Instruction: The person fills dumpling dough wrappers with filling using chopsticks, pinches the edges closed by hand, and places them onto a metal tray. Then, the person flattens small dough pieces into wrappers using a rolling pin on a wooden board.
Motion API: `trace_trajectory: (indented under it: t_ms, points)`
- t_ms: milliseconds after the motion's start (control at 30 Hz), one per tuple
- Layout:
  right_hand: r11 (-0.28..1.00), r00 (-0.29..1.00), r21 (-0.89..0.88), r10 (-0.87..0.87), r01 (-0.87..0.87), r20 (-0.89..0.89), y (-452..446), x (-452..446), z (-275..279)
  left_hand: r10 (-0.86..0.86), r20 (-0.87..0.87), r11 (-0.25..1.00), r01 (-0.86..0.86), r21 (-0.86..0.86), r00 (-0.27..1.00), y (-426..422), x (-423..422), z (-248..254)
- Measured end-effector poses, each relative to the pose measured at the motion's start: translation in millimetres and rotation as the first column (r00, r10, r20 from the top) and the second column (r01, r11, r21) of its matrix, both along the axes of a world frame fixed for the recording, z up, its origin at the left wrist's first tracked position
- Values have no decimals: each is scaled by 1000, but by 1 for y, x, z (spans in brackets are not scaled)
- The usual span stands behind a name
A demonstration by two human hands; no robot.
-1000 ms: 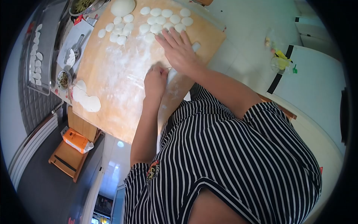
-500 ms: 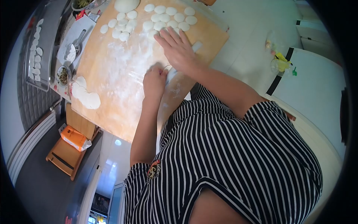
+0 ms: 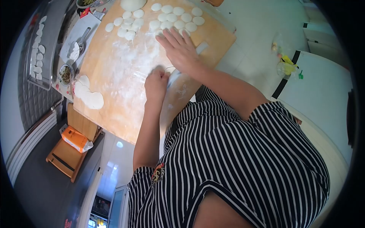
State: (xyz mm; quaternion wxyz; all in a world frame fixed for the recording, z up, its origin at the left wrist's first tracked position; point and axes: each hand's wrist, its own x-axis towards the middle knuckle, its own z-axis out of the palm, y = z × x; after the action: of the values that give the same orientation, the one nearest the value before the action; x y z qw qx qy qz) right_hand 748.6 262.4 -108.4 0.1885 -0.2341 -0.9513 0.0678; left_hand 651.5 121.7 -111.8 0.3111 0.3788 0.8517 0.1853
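Note:
A thin round dough wrapper (image 3: 170, 70) lies on the floured wooden board (image 3: 118, 102), partly hidden between my hands. My left hand (image 3: 155, 84) is closed, its thumb and fingers pinching the wrapper's edge. Flat across a pale rolling pin (image 3: 202, 47) rests my right hand (image 3: 183, 54), fingers stretched out and slightly apart. Both ends of the pin show on either side of the palm. Just beyond my right fingertips sit several small flattened dough rounds (image 3: 166, 25). Farther left is another group of dough rounds (image 3: 130, 35), with a large dough lump (image 3: 133, 3) behind it.
Overlapping rolled wrappers (image 3: 88, 93) lie at the board's left edge. Beside it stand a bowl of filling (image 3: 65, 75) and a bowl of flour (image 3: 75, 51) with a handled scoop. A tray (image 3: 45, 72) holds white pieces. An orange packet (image 3: 76, 139) sits on a wooden chair.
The view has shifted slightly, moving the board a little right. My left hand has shifted slightly at the wrapper, and more of the wrapper shows. My right hand stays on the pin.

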Motion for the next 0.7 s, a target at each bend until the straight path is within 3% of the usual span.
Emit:
trace_trajectory:
  t_ms: [67,133,200,233,300,367,433,467,533,667,700]
  points:
    - [999,996,-22,-40,38,-85,2,-17,-7,-34,-69,999,36,31,997,1,-4,-7]
    - [1000,999,-28,-1,0,-40,-9,14,-8,-70,-137,995,79,61,988,-5,-5,-11]
    - [999,999,-27,32,-32,7,-21,58,-12,78,-68,994,-72,85,995,-15,-4,-11]
    - [997,999,-68,39,-37,33,-28,79,-19,77,-66,993,-70,90,995,-20,-4,-9]
    - [994,997,-108,43,-36,60,-29,85,-21,298,379,949,-315,-16,876,-31,-7,-6]
    - [998,1000,-61,8,-9,-15,-25,58,-13,260,361,963,-269,-25,896,-31,-8,-7]
    - [1000,1000,-21,12,-13,-14,-12,19,6,66,65,996,-70,57,996,-20,-8,0]
    - [1000,1000,25,12,-12,-6,-9,7,10,66,64,996,-70,49,996,-17,-10,-4]
    - [1000,1000,22,-12,12,-19,-7,-2,3,-49,-192,990,73,119,980,-10,-12,-10]
    - [999,999,-32,-23,24,26,-30,54,-24,94,-78,991,-85,102,993,-28,-12,-6]
    - [999,999,-30,-25,26,24,-36,70,-27,199,48,976,-203,78,979,-37,-11,0]
